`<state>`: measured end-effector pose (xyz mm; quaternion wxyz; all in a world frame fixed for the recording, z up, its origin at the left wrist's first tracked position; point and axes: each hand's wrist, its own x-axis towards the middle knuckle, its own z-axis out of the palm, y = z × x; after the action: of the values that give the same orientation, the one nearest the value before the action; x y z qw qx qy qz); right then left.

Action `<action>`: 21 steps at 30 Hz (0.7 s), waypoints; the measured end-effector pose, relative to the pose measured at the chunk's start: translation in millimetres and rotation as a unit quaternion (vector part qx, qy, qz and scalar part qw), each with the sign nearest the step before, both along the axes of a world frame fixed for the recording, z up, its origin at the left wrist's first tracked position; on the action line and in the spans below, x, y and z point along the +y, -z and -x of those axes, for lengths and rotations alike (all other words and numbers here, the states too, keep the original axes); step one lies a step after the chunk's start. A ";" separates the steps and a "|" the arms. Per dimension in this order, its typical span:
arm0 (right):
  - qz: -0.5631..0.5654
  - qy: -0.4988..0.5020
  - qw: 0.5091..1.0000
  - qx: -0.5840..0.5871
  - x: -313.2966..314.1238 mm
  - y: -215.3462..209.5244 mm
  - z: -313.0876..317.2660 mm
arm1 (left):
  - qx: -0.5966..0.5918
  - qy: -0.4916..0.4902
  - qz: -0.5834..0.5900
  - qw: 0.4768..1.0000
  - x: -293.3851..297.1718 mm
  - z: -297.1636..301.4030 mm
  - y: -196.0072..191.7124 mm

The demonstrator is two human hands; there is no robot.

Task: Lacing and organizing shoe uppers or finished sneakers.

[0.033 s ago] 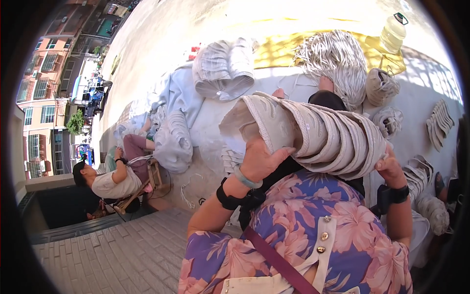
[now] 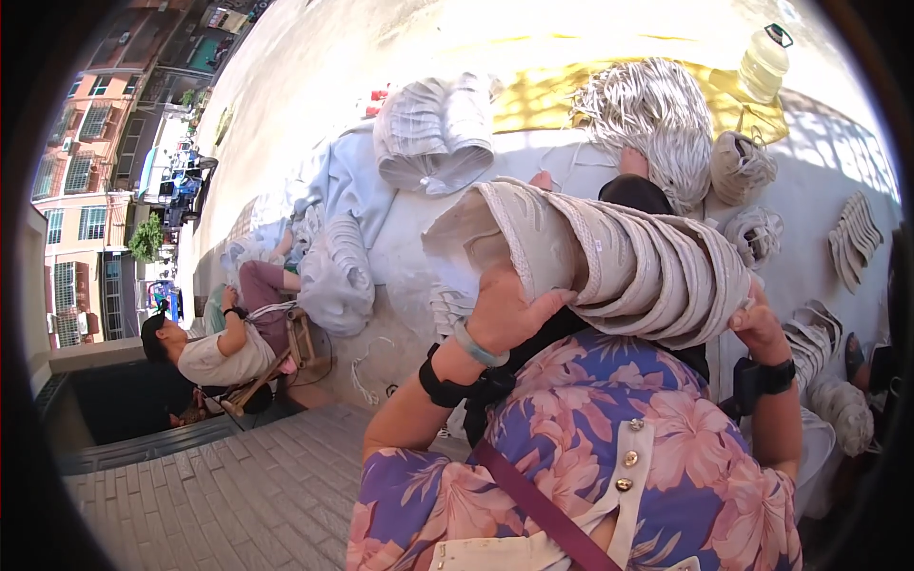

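Observation:
A long stack of nested off-white shoe uppers (image 2: 638, 266) lies across my lap, held between both hands. My left hand (image 2: 509, 309) closes on the lower edge of the leftmost upper, its thumb against the outside; some of its fingers are hidden inside the opening. My right hand (image 2: 757, 328) grips the stack's right end, with fingers curled round the edge. The uppers have braided, stitched rims and cut-outs in their sides. The leftmost one stands a little apart from the tightly packed rest.
White laces (image 2: 647, 114) lie piled on a yellow sheet (image 2: 543, 95). Bagged uppers (image 2: 433, 133) stand ahead, with more (image 2: 338, 276) to the left. Lace bundles (image 2: 743, 167), loose uppers (image 2: 855, 238) and a yellowish jug (image 2: 764, 65) are at right. A person (image 2: 228, 347) sits at left.
The left end of the stack has shifted very slightly to the left. Both hands keep their hold.

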<state>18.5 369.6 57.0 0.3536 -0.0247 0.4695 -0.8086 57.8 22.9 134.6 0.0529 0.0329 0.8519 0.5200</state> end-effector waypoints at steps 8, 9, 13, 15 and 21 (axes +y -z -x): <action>-0.020 -0.013 1.000 0.010 -7.3 -9.5 7.7 | 0.120 0.243 0.112 0.956 9.7 21.0 -15.5; -0.024 -0.018 0.999 0.011 -6.2 -9.0 8.7 | 0.120 0.243 0.111 0.956 6.6 23.1 -9.3; -0.008 -0.006 1.000 -0.010 -7.6 -10.4 11.0 | -0.175 0.219 -0.131 0.951 -15.0 34.7 22.7; -0.038 -0.001 0.999 0.002 -5.9 -8.4 11.9 | -0.115 0.191 -0.128 0.966 -9.5 33.4 19.4; -0.043 -0.009 0.999 -0.008 -9.6 -11.8 10.9 | -0.139 0.012 -0.354 0.925 -2.1 30.0 2.8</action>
<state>7.6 360.0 68.8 0.3649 -0.0073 0.5008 -0.7848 27.8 20.9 131.7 0.1620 -0.0129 0.5957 0.7866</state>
